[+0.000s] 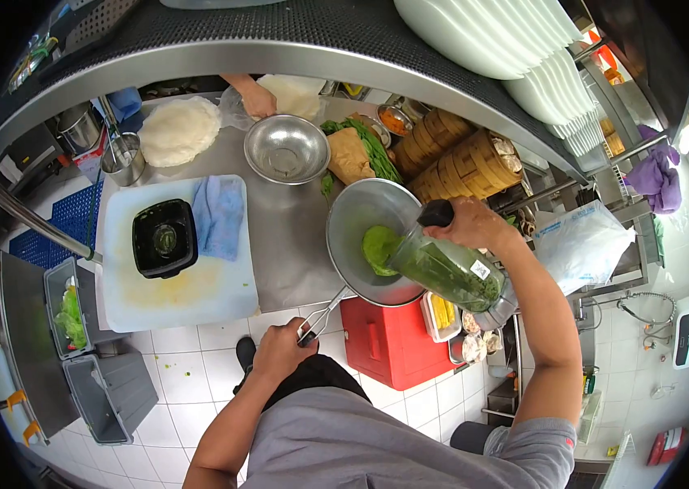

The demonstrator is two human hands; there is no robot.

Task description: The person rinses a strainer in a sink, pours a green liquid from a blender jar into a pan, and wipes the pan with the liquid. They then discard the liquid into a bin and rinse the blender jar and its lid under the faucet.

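My left hand (281,350) is closed around the handle of a large fine-mesh strainer (351,216), which extends over the counter's edge. With my right hand (473,222) I grip a clear blender jug (452,273) near its black handle, tilted so its mouth points into the strainer. Green purée (379,251) pours from the jug and pools in the mesh. More green mixture coats the jug's inside. Whatever lies beneath the strainer is hidden.
A co-worker's hand (259,99) is by a metal colander (287,151). On the white cutting board (129,306) are a black tub (165,238) and a blue cloth (218,218). Bamboo steamers (462,167) stand right; a red box (377,346) sits below. A shelf (198,65) overhangs.
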